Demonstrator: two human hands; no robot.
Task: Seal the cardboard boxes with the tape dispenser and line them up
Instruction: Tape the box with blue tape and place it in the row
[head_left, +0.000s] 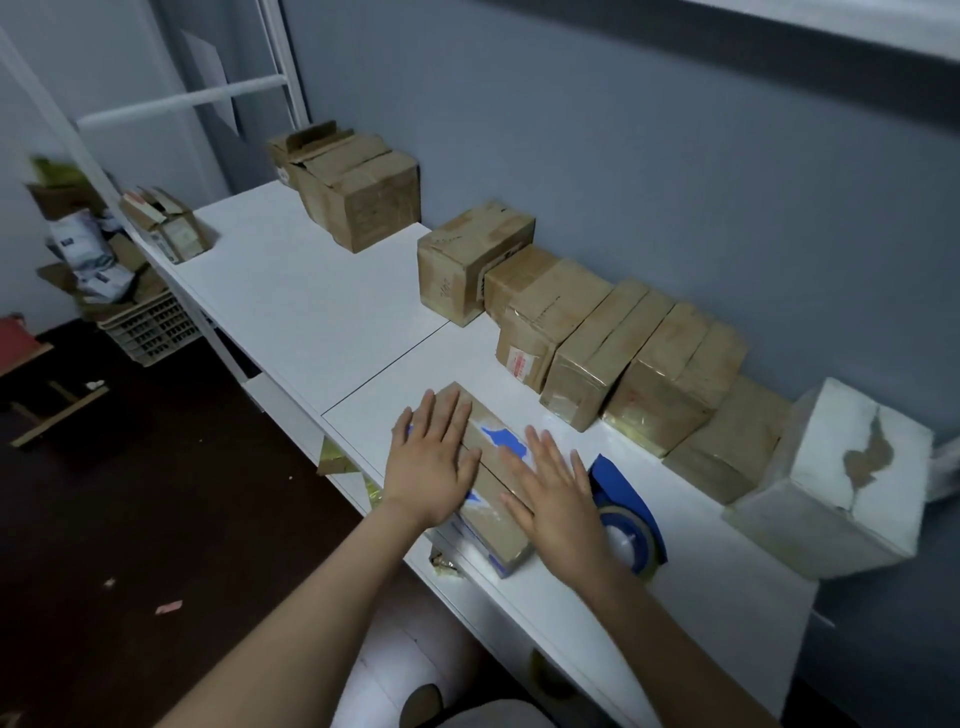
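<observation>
A small cardboard box (491, 441) with torn blue label patches lies near the front edge of the white table (311, 306). My left hand (434, 460) lies flat on its left flap, fingers straight. My right hand (553, 486) lies flat over its right side, fingers spread. The blue tape dispenser (631, 517) sits on the table just right of my right hand, untouched. A row of taped cardboard boxes (613, 348) stands along the wall behind.
A white-wrapped box (841, 483) stands at the right end of the row. Further boxes (358, 187) sit at the far left by the wall, one small box (169, 223) at the table's far corner. A crate of clutter (150, 327) stands on the dark floor.
</observation>
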